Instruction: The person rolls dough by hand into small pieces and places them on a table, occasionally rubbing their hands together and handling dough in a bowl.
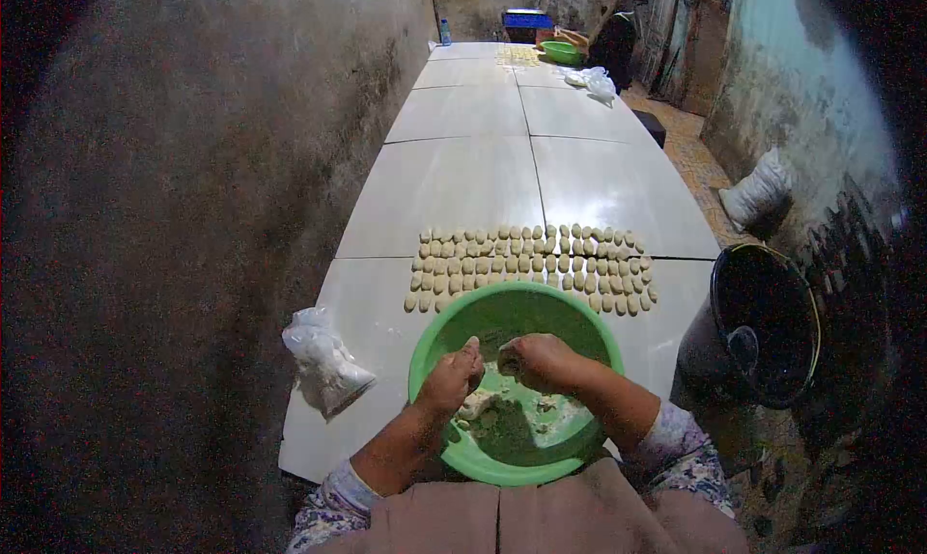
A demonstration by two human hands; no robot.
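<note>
A green basin (pixel 517 472) stands at the near end of the long tiled table, with pale dough and floury crumbs (pixel 478 406) inside. Over its left part is my left hand (pixel 454 375), its fingers closed together; anything between them is too small to make out. My right hand (pixel 541 361) is curled above the middle of the basin, its fingertips turned down and partly hidden, so what it holds does not show. Just beyond the basin, rows of small oval dough pieces (pixel 523 263) lie on the table.
A plastic bag of white powder (pixel 328 366) lies on the table (pixel 454 178) at left. A black bucket (pixel 763 327) stands at right, a white sack (pixel 758 192) behind it. At the far end are another green basin (pixel 562 52), plastic bags (pixel 594 81) and a person in dark clothing (pixel 613 47).
</note>
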